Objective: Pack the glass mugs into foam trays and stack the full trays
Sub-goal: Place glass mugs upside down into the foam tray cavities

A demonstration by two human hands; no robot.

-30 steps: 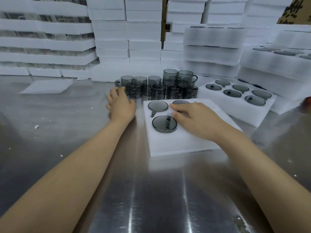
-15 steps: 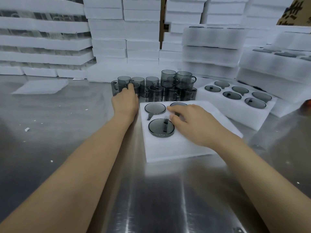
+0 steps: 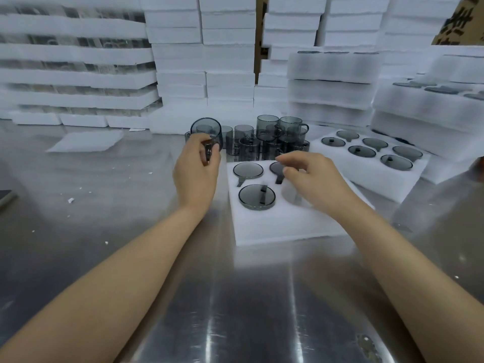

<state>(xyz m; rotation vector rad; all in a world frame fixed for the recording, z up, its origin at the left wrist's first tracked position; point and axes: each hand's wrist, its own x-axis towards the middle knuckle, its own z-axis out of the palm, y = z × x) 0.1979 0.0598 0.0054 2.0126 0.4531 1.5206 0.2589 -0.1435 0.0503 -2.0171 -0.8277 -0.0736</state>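
Left hand [image 3: 195, 176] grips mug [image 3: 207, 132] tipped, axis toward camera; right hand [image 3: 314, 179] loosely curled, empty.

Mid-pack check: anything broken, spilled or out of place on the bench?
Nothing looks broken or spilled. Only litter: white foam crumbs scattered on the steel table left of the left hand, which holds a mug, and a loose foam sheet lying skewed at far left.

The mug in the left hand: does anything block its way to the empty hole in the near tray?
Yes: the right hand hangs over that hole, partly covering it. Otherwise the mug, held in the left hand, has open air ahead.
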